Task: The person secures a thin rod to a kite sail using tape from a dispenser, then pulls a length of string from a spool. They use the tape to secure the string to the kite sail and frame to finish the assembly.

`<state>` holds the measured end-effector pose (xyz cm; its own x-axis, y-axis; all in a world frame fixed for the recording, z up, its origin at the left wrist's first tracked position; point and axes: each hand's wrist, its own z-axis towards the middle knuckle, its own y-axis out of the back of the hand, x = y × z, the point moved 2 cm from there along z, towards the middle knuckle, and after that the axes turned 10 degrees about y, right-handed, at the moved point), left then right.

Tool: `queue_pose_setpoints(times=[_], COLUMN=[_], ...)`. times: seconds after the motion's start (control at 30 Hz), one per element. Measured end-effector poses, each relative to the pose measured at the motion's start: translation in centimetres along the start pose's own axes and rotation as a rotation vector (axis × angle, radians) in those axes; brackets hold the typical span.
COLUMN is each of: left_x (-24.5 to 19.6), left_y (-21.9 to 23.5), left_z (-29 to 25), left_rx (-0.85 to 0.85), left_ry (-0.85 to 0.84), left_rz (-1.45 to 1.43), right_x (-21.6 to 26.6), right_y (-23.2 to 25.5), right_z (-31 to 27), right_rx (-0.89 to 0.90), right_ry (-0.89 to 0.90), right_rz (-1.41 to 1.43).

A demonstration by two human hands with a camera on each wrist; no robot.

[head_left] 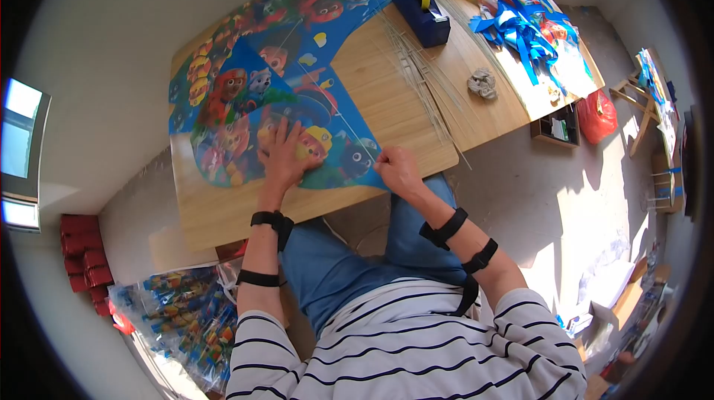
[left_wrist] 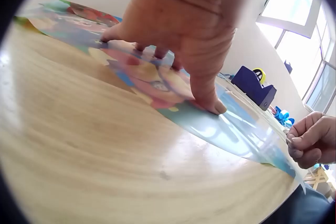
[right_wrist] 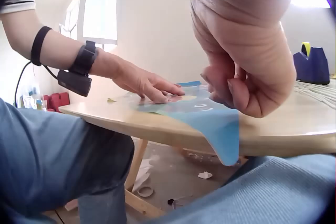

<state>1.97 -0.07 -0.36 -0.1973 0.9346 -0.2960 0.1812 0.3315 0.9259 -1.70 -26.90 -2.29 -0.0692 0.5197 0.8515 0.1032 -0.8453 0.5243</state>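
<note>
A glossy kite sail (head_left: 230,88), blue and printed with cartoon dogs, is spread over the near left of the table. My left hand (head_left: 282,158) rests on it with fingers spread, its fingertips and thumb pressing the film in the left wrist view. A thin pale rod (head_left: 357,137) runs slantwise over the sail. At the rod's near end, by the table edge, my right hand (head_left: 400,172) pinches it between curled fingers and thumb; the tip is hidden by the fingers. One blue corner (right_wrist: 226,142) of the sail hangs over the edge under this hand.
Loose thin sticks (head_left: 416,65) lie right of the sail, near a dark blue tape dispenser (head_left: 420,17) and a beige crumpled lump (head_left: 482,84). Blue ribbons (head_left: 520,36) are heaped on more printed sheets at far right. A red bag (head_left: 597,116) stands on the floor.
</note>
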Motion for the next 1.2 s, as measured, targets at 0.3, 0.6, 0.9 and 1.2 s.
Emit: queue_pose_setpoints(times=[0.3, 0.6, 0.9, 1.2], left_x=[0.5, 0.1, 0.4, -3.4], left_y=[-0.6, -0.1, -0.8, -0.4], left_z=[0.6, 1.4, 2.6, 3.3], left_rx=[-0.036, -0.047, -0.09, -0.304], left_ry=[0.003, 0.02, 0.01, -0.33], left_rz=[0.033, 0.086, 0.041, -0.353], right_x=[-0.2, -1.9, -1.3, -1.5], right_y=[-0.1, 2.7, 3.4, 3.1], right_z=[-0.6, -1.9, -4.1, -3.9], right_rx=[-0.043, -0.15, -0.106, -0.143], right_ry=[0.003, 0.004, 0.014, 0.052], right_rz=[-0.273, -0.239, -0.255, -0.242])
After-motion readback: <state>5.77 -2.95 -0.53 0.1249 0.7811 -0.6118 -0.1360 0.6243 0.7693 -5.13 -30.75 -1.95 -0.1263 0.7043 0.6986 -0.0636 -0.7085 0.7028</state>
